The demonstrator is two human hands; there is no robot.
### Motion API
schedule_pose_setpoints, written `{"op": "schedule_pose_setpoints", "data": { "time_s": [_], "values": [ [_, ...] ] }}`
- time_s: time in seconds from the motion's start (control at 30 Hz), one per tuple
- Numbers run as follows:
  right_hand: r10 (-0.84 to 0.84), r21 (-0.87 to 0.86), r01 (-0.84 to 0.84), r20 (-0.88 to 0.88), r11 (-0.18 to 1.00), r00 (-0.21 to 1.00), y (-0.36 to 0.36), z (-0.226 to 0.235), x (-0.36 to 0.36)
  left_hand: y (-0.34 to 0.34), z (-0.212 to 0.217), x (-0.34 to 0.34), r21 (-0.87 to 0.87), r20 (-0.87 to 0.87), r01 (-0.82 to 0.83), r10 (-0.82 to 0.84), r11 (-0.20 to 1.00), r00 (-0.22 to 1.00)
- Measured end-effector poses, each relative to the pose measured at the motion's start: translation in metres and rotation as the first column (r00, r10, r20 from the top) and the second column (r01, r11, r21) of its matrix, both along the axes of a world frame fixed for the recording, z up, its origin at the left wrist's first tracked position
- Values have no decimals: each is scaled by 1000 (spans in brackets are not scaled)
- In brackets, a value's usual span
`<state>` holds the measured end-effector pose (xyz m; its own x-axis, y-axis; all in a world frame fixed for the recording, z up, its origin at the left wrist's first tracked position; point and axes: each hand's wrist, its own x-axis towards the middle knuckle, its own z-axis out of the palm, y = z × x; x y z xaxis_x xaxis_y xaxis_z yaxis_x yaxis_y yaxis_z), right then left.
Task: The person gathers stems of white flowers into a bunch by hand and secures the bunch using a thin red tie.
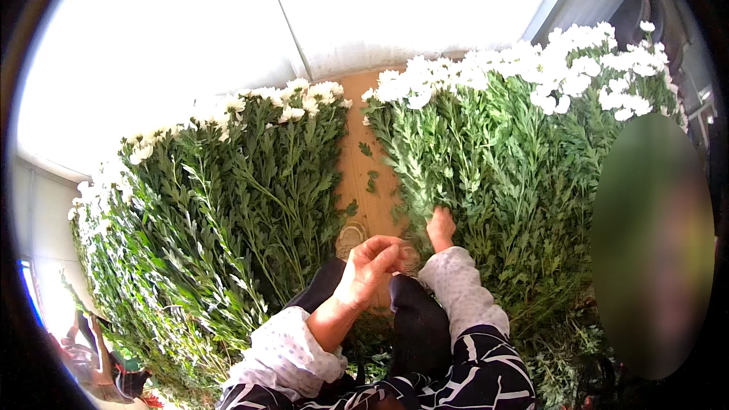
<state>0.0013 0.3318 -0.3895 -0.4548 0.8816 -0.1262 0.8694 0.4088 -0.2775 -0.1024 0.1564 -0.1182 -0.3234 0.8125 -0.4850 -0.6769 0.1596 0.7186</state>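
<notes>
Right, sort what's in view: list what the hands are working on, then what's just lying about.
In hand:
right hand reaching into the right flower pile
left hand, fingers curled, contents unclear

Lying about:
left flower pile
loose leaves on the wooden floor

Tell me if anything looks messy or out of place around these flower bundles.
Only small litter: a few loose green leaves lie scattered on the bare wooden strip between the left flower bundle and the right flower bundle. The right hand reaches into the right bundle's stems; the left hand is curled beside it.
</notes>
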Motion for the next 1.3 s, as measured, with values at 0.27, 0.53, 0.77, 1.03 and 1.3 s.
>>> {"op": "schedule_pose_setpoints", "data": {
  "time_s": [0.27, 0.53, 0.77, 1.03, 1.3],
  "values": [
    [-248, -636, -131, -471, 761, 846, -15, 144, 58, -7, -8, -7, 62, 30, -150, 149, 987, 988],
    [75, 124, -51, -199, 991, 977, -47, 164, 72, 5, -16, -12, 77, 13, -234, 234, 969, 972],
    [170, 166, -182, 87, 969, 982, -47, 100, 80, 0, -6, -6, 47, 36, -184, 182, 982, 983],
    [-180, -139, 180, 16, 974, 984, 10, 30, 44, -7, -2, -3, 6, 93, -71, 71, 997, 993],
    [-49, -421, 66, 51, 905, 998, 31, 18, 34, -4, -7, -5, -21, 29, -50, 51, 999, 998]
  ]
}}
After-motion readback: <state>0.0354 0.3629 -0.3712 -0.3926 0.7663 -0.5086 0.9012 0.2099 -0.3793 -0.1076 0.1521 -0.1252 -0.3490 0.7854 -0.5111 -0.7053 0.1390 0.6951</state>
